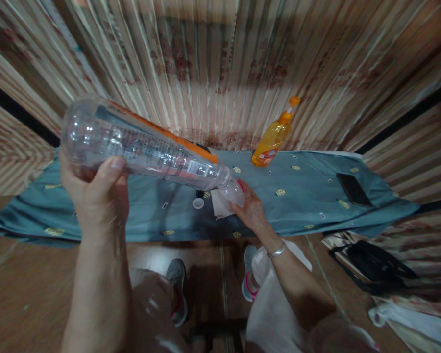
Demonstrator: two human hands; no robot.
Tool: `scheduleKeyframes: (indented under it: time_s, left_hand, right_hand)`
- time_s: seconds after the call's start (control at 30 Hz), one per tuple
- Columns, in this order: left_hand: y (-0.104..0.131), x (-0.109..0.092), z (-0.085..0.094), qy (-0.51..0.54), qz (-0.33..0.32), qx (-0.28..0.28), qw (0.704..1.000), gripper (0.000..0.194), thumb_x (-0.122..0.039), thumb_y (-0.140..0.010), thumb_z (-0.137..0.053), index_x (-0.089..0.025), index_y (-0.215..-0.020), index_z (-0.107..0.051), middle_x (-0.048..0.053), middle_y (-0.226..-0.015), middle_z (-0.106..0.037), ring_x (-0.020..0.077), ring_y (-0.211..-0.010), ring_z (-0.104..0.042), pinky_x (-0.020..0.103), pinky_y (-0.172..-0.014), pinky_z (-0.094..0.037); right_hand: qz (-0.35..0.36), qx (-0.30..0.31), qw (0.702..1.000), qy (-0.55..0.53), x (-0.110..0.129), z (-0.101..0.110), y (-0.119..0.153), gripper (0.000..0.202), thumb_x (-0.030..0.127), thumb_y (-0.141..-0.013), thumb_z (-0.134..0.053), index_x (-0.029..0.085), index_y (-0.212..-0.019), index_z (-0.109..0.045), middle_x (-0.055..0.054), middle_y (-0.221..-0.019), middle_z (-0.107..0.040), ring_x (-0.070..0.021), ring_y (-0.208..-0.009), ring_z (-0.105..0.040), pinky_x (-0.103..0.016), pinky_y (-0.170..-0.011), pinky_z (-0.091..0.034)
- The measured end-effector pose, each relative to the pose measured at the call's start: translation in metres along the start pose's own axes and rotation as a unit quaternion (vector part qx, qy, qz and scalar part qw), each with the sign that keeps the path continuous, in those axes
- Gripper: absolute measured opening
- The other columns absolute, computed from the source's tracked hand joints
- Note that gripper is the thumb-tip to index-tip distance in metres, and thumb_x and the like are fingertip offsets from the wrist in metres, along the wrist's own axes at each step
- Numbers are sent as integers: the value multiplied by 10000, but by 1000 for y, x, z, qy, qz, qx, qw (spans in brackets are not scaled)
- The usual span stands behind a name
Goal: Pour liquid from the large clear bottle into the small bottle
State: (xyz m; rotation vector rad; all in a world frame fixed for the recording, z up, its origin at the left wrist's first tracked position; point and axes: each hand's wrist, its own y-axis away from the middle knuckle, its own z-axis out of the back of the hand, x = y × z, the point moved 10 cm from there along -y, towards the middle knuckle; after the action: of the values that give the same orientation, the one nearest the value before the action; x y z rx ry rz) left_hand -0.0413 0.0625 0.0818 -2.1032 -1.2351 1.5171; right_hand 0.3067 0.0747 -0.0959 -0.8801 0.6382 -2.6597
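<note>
A large clear plastic bottle (154, 147) with an orange-edged label is tilted nearly on its side, its neck pointing right and down. My left hand (99, 191) is wrapped round its base end, thumb on the near side. Against the bottle's mouth is a small clear container (235, 192), gripped by the fingers of my right hand (250, 206). Whether liquid passes between them cannot be made out. Beneath, on the cloth, lie a white tissue (221, 205) and a small round white cap (198, 203), with a small dark object beside the cap.
A pump bottle of orange liquid (272, 142) stands at the back of the table's teal cloth (297, 196). A black phone (353, 189) lies at the right. Pleated curtains (206, 73) hang behind. A black bag (375, 264) is at the lower right.
</note>
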Motion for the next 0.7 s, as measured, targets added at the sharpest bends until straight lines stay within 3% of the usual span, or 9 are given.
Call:
scheduleKeyframes:
  time_s: [0.23,0.47,0.7]
  left_hand:
    - [-1,-7,-7,-5,-12,5,1000,817,-460,-427,-956,-268,-1142,-612,55,-1135,-677,185,-900,-649,470,-931,-570]
    - [-4,2,1,11,-13,6,1000,659,-454,-423,-937,-240,-958,-617,34,-977,-646,207,-932,-662,460,-884,-582]
    - [-2,0,-1,9,-13,5,1000,695,-464,-393,-956,-226,-957,-628,41,-990,-660,219,-955,-664,502,-923,-572]
  right_hand:
    - [0,-1,1000,7,0,0,0,720,307,-876,-671,163,-1535,-419,-210,-1473,-641,-361,-1338,-651,-556,-1109,-562]
    - [-4,8,1000,8,1,0,-1,720,301,-879,-672,161,-1537,-415,-209,-1475,-639,-359,-1345,-647,-551,-1122,-553]
    - [-1,12,1000,8,0,-2,0,722,324,-898,-663,167,-1551,-399,-211,-1479,-635,-361,-1346,-645,-559,-1121,-551]
